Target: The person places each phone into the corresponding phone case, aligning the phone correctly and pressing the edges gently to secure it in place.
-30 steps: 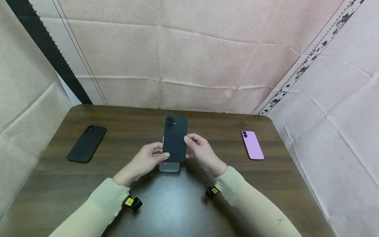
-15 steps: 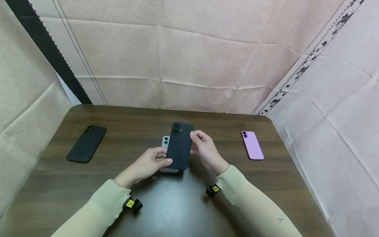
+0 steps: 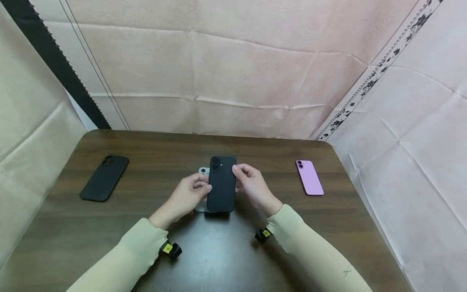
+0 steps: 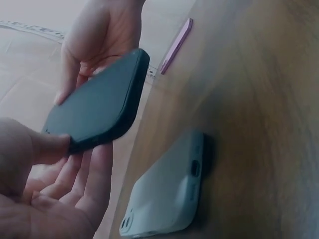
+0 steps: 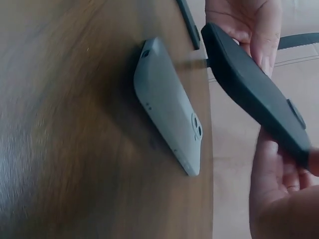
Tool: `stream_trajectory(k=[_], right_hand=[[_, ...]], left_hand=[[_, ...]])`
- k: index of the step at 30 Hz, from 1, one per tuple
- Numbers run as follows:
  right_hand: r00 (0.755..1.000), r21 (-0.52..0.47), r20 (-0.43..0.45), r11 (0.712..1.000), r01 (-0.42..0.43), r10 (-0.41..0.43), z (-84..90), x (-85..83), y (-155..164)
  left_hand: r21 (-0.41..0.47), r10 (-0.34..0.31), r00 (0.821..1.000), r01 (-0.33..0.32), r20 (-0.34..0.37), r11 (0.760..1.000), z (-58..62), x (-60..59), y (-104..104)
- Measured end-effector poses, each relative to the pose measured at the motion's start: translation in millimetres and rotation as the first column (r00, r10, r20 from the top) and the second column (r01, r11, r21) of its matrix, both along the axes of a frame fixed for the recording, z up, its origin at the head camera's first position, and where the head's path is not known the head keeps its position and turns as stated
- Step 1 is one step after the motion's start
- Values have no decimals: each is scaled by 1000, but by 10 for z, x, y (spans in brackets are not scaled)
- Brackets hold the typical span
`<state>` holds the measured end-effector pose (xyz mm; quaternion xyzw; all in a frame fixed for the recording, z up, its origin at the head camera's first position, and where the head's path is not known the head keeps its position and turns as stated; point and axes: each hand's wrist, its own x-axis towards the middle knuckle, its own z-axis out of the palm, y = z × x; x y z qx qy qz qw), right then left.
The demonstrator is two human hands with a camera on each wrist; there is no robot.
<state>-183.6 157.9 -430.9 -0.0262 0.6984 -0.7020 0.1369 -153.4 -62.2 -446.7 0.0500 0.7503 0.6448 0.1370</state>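
Observation:
A black smartphone, its back with two camera lenses facing up, is held above the table between both hands. My left hand grips its left edge, thumb on the back and fingers beneath. My right hand pinches the right edge near the upper part. Below it, a pale grey-blue phone lies on the table with its lenses up. In the head view the black phone covers most of it; in the right wrist view the pale phone is seen apart from the held one.
At the table's left lies another dark phone or phone case with a camera area at its top. A purple phone rests back-up on the right. The wooden table is bordered by hanging pale cloth.
The black phone shifted right and toward the person, tilted, then straightened a little, uncovering the pale phone's camera end. Both hands kept hold; the left hand moved slightly right.

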Motion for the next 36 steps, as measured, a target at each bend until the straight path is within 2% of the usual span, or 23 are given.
stream_trajectory(k=[3,6,8,12,18,20,25,31,36], right_hand=[[999,107,-5,994,-35,36,-16,-4,26],[997,227,-11,971,-71,76,-21,4,57],[997,269,-10,960,-74,79,-23,10,78],[1000,268,-9,963,-16,19,-36,7,121],[999,259,1,964,52,-54,-45,-7,213],[998,262,2,963,64,-67,-46,-14,253],[995,311,-9,946,94,-96,-73,-49,369],[994,378,-5,920,101,-107,-106,-58,455],[997,444,-1,893,75,-83,-117,-68,487]], left_hand=[[-11,34,999,-34,31,999,-30,-10,46],[-17,70,996,-69,47,997,-57,-18,88],[-20,86,995,-85,43,996,-66,-23,119],[-50,96,995,-96,10,994,-61,-32,200],[-165,89,989,-108,-114,980,-83,-48,374],[-172,87,987,-110,-136,979,-89,-45,444],[-185,69,986,-97,-152,978,-83,-40,594],[-247,41,983,-86,-181,965,-100,-32,708],[-245,13,996,-34,-89,969,-99,30,763]])
